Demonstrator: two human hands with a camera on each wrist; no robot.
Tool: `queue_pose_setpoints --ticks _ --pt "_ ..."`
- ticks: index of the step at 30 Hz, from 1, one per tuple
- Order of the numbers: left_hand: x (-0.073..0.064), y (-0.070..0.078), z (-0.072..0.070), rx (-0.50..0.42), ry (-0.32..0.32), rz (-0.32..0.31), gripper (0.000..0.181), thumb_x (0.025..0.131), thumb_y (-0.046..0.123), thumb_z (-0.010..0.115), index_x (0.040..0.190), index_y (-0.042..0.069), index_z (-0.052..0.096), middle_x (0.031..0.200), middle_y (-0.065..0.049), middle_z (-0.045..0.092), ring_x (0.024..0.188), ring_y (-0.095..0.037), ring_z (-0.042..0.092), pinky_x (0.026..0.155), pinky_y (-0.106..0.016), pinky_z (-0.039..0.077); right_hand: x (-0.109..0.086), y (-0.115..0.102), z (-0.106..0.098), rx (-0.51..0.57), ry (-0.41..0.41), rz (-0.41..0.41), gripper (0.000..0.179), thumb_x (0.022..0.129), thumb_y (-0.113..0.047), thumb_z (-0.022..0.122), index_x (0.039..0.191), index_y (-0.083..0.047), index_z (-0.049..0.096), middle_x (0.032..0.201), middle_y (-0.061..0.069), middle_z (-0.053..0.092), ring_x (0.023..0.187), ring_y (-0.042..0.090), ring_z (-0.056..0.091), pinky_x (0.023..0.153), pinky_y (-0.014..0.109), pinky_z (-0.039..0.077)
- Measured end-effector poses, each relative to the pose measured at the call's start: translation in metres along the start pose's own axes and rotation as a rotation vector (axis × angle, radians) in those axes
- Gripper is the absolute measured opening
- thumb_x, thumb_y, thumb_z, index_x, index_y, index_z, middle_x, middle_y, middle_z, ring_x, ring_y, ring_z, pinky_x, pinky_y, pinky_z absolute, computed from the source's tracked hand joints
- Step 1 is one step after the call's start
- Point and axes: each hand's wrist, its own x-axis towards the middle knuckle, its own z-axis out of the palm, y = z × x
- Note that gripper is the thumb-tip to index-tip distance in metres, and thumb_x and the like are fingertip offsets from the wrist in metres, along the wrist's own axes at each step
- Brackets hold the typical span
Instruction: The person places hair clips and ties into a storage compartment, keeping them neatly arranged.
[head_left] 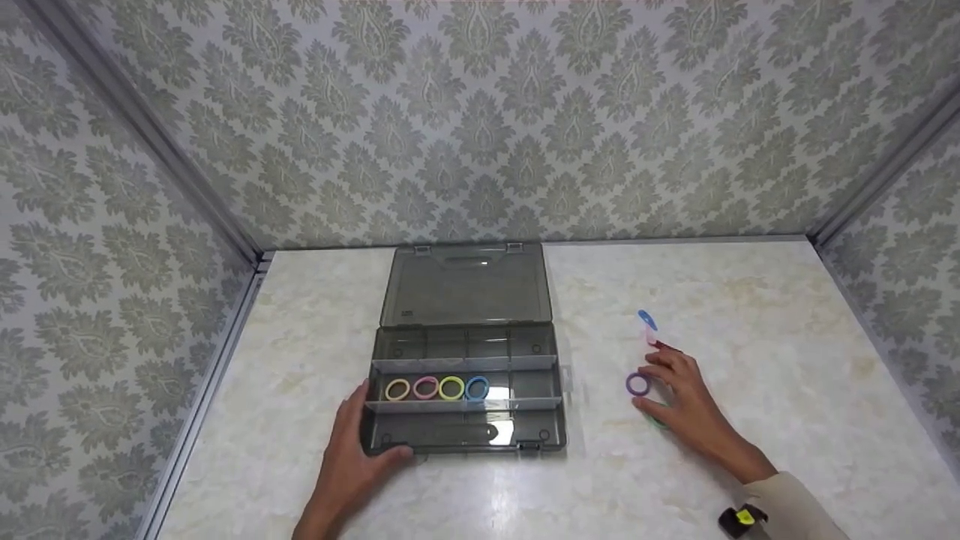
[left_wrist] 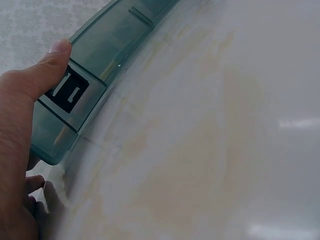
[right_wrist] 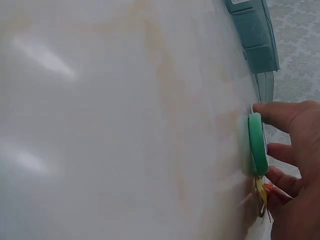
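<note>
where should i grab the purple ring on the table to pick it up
Pinch the purple ring across its thin band, thumb on one side and a finger on the other, coming from above and from the right, where the right hand already rests beside it. It looks to lie flat on the table with an open centre, so a fingertip hooked inside the hole may also lift an edge.

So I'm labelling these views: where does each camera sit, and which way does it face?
Head: above, looking forward and down at the table, open organizer box, left hand and right hand.
Left wrist: low beside the left hand, along the box's front wall; thumb shows.
Right wrist: low at the tabletop, facing the green ring; fingers show.
Shared: all show the box.
</note>
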Motion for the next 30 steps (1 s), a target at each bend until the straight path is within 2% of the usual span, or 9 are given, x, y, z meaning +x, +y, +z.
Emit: queue_pose_setpoints --ticks 5,12,20,23,27,30 --pt "0.001 0.001 -0.001 -0.001 -0.004 -0.002 0.134 0.079 0.069 0.092 0.178 0.019 0.017 0.180 -0.017 0.021 0.168 -0.046 0.012 0.135 -0.065 0.016 0.000 0.002 0.003 -0.001 0.028 -0.007 0.042 0.085 0.001 0.093 0.124 0.001 0.076 0.144 0.024 0.060 0.142 0.042 0.043 0.116 0.004 0.021" --pt "0.000 -0.001 -0.001 -0.009 0.008 0.018 0.133 0.079 0.067 0.093 0.178 0.020 0.017 0.180 -0.017 0.022 0.168 -0.046 0.013 0.134 -0.067 0.017 0.001 0.000 0.004 -0.033 0.010 0.080 0.035 0.089 -0.004 0.092 0.121 -0.005 0.078 0.146 0.018 0.059 0.144 0.037 0.043 0.114 -0.001 0.020" --pt "-0.001 0.002 0.000 -0.005 -0.002 -0.012 0.134 0.078 0.071 0.091 0.178 0.025 0.015 0.181 -0.014 0.020 0.168 -0.043 0.015 0.135 -0.065 0.018 0.005 -0.002 0.000 -0.031 0.038 0.007 0.032 0.086 -0.003 0.094 0.115 -0.005 0.080 0.146 0.022 0.060 0.145 0.041 0.041 0.116 0.009 0.020" --pt "-0.001 0.002 0.000 -0.007 -0.008 -0.016 0.135 0.078 0.071 0.092 0.178 0.024 0.015 0.181 -0.014 0.020 0.168 -0.042 0.016 0.135 -0.063 0.018 0.009 -0.005 -0.004 0.003 0.031 0.032 0.031 0.088 -0.003 0.092 0.116 -0.007 0.080 0.147 0.019 0.061 0.145 0.038 0.041 0.116 0.010 0.023" --pt "0.000 0.000 0.001 -0.006 -0.001 0.001 0.134 0.079 0.069 0.093 0.178 0.021 0.016 0.180 -0.016 0.021 0.168 -0.043 0.015 0.135 -0.064 0.017 0.015 -0.012 -0.007 0.034 0.017 0.100 0.028 0.092 -0.006 0.091 0.118 -0.011 0.080 0.146 0.014 0.062 0.145 0.032 0.042 0.110 0.005 0.029" --pt "0.001 -0.002 0.002 -0.005 0.010 0.015 0.133 0.080 0.067 0.093 0.178 0.019 0.017 0.180 -0.018 0.022 0.168 -0.045 0.014 0.135 -0.064 0.015 0.021 -0.016 -0.007 0.043 0.015 0.095 0.028 0.091 -0.006 0.091 0.118 -0.009 0.081 0.145 0.015 0.063 0.144 0.032 0.044 0.109 0.003 0.029"
